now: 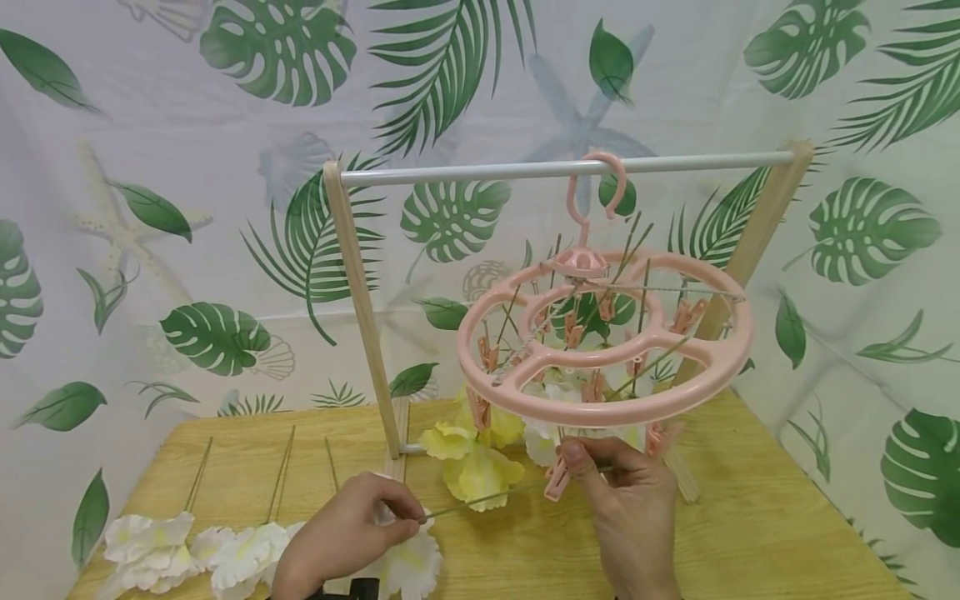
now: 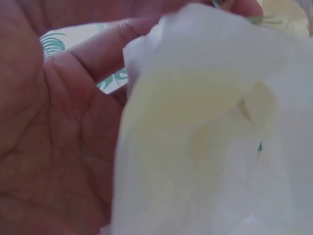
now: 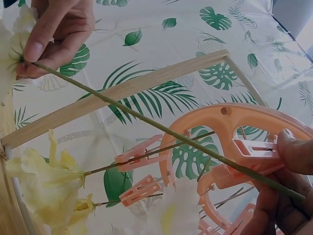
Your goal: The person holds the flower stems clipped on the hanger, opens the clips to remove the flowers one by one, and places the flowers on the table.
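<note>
In the head view we see a pink round clip hanger, its hook over a white crossbar, a support that the wrist views leave out. The left-wrist view alone shows the white artificial flower from close up, its petals filling much of the picture beside the palm. The right-wrist view best traces its green stem: the left hand pinches it between thumb and finger just at the blossom's base, and its far end reaches the fingers of the right hand, whose thumb and fingers pinch a pink clothes peg. We cannot tell whether the stem lies between the peg's jaws. We count one hanger, one crossbar, two wooden posts and, in the right-wrist view, two yellow artificial flowers on clipped stems. Further white flowers overlap on the table at left, too closely for us to count
</note>
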The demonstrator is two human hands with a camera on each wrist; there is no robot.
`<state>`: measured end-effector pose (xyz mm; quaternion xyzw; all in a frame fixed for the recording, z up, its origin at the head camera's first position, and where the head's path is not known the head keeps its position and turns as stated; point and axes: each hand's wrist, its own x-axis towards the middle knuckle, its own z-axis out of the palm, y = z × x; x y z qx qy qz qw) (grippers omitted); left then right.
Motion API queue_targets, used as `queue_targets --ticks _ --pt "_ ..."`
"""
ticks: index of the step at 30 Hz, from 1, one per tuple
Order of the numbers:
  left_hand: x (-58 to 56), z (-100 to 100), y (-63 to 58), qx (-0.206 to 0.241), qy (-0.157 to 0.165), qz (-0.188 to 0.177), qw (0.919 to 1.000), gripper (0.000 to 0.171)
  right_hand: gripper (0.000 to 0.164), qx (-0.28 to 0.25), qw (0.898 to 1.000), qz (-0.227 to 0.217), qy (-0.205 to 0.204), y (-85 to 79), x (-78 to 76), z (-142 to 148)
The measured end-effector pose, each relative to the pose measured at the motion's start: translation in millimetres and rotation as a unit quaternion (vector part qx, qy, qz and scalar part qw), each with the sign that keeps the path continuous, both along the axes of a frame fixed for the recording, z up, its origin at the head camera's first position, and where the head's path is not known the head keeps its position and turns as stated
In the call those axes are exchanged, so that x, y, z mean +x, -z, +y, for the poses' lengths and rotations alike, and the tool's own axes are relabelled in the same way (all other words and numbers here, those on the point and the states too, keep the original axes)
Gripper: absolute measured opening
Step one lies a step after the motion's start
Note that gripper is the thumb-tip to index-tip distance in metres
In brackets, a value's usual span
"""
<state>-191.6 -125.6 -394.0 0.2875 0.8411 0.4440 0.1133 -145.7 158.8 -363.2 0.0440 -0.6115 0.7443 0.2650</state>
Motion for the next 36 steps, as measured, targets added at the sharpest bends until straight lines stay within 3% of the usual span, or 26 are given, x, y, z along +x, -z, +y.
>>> queue_targets --ticks 9,18,26,36 --pt "1.6 -8 -2.1 -0.003 -0.020 -0.006 0.9998 0.008 0.005 -0.001 1.000 -0.022 0.011 -1.7 1.4 0" --pt "1.3 -16 -2.3 -0.008 -0.037 -0.011 0.9992 0.008 0.006 0.002 1.000 -0.008 0.000 -0.5 0.4 2" --pt "1.2 -25 -1.1 -0.003 -0.045 -0.017 0.9988 0.009 0.012 0.009 1.000 -0.024 0.005 -2.2 0.8 2" --pt "4.1 -33 0.0 -0.013 -0.069 0.000 0.9975 0.008 0.007 0.004 0.999 -0.026 0.026 -2.8 -1.0 2"
